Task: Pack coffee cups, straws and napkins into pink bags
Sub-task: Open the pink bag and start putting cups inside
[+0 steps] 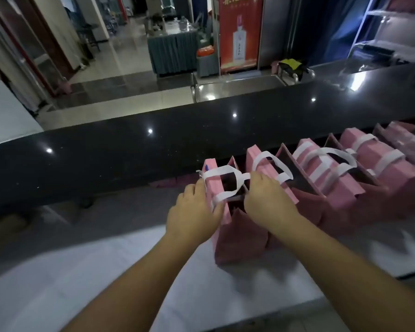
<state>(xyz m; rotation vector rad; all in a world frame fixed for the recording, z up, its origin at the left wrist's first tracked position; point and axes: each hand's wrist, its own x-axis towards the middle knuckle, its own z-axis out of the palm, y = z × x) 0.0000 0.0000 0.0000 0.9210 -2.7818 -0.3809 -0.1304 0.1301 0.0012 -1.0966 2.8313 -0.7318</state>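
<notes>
Head view: leftmost pink bag (pixel 240 238) held at the mouth by both hands, row of bags to its right.
Left hand (pixel 194 213) is set on the bag's left wall, fingers curled over the rim beside the white handle (pixel 225 185); right hand (pixel 267 200) is curled on the right rim, apparently pinching it. Bag stands on the white worktop (pixel 106 271) against the dark ledge (pixel 130 159), touching the next bag (pixel 271 173). Contents are hidden; no cups, straws or napkins are seen. Risks judged: the paper rim could be torn or creased if pulled apart hard; neighbouring bags could be toppled if this one is dragged; a handle could be snagged by the fingers.
</notes>
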